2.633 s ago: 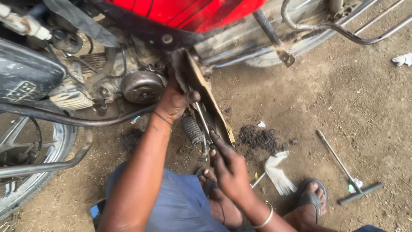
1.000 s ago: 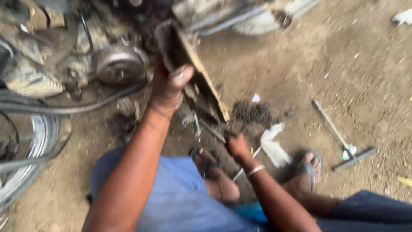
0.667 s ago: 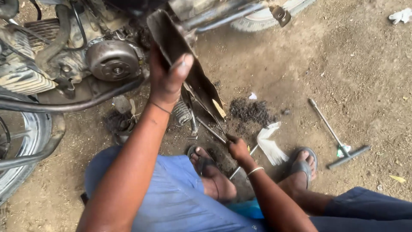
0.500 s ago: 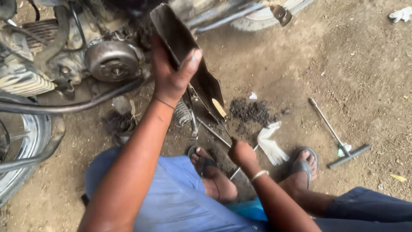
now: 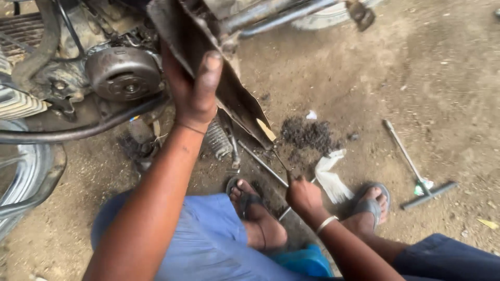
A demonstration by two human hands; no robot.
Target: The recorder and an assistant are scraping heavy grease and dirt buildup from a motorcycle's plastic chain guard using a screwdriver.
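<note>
Dirty metal cover panel [image 5: 229,88] tilts down from the motorcycle frame, upper end cut off at top edge. Left hand [image 5: 195,86] clamped on it, thumb over the front face. Right hand [image 5: 303,196] closed on a thin tool [image 5: 285,171], tip near the panel's lower corner; what it touches is hard to make out. Open dirt to the right; T-handle wrench [image 5: 416,169] well apart. Engine cover [image 5: 123,73] just left. Since 0.5 s ago: panel and both hands nearly unchanged.
</note>
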